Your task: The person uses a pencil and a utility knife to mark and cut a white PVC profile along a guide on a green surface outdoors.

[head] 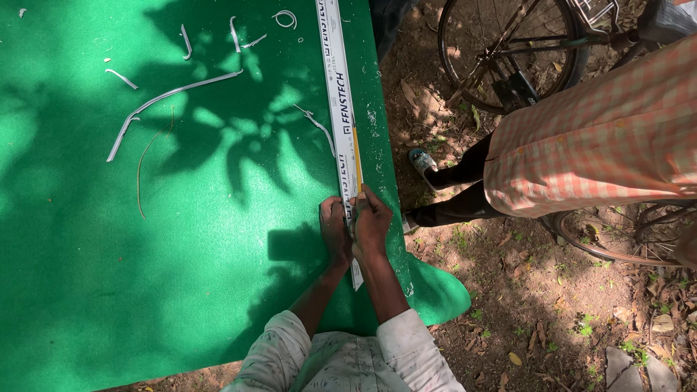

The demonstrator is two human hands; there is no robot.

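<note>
A long white plastic profile strip (pixel 335 80) lies along the right side of a green felt-covered table (pixel 181 239). A thin yellow strip (pixel 357 156) runs along its right edge. My left hand (pixel 335 231) presses on the white strip's near end from the left. My right hand (pixel 372 221) is closed on the near end of the yellow strip, right beside the left hand. Both forearms reach out from light, stained sleeves at the bottom.
Several white curled offcuts (pixel 170 94) lie scattered on the green cover at the upper left. Another person in a checked orange shirt (pixel 602 138) stands to the right on bare soil. Bicycle wheels (pixel 501 51) stand behind them.
</note>
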